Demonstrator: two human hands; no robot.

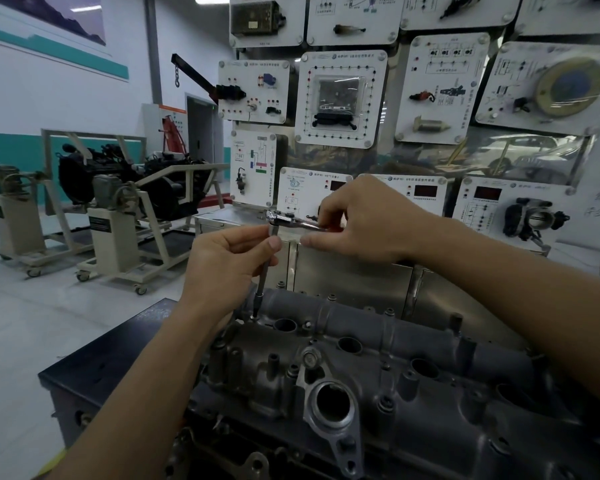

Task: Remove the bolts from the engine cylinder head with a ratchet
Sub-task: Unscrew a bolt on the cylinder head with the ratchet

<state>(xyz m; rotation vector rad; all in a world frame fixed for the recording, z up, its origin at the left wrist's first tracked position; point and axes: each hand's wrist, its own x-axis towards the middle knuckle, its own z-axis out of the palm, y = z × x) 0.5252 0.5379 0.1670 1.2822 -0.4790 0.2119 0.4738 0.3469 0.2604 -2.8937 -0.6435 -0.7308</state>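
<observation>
Hands meet above the far left end of the engine, seen from the head camera. The left hand (229, 261) has its thumb and fingers curled round the top of a thin extension bar (261, 285), pinching it just under the head of the ratchet (291, 220). The right hand (364, 223) grips the ratchet handle, fingers wrapped over it, with the thumb stretched out below toward the left. The ratchet lies roughly level between the 2 hands.

The extension bar runs down and slightly left, and its lower tip touches the cylinder head (361, 344) at the far left corner. Whether a bolt sits under the tip is too small to tell. The grey cast cylinder head fills the lower right of the view, with round open bores along its top and a bright metal flange with a large hole near the front. It rests on a dark desk (118, 351).

Behind the hands stands a metal cabinet (354, 282), and above it a wall of white display panels (340, 98) carrying car parts, among them a throttle body (530, 220). Off to the left, engines sit on wheeled stands (118, 251) on the pale floor, with a hoist (196, 77) beyond them.
</observation>
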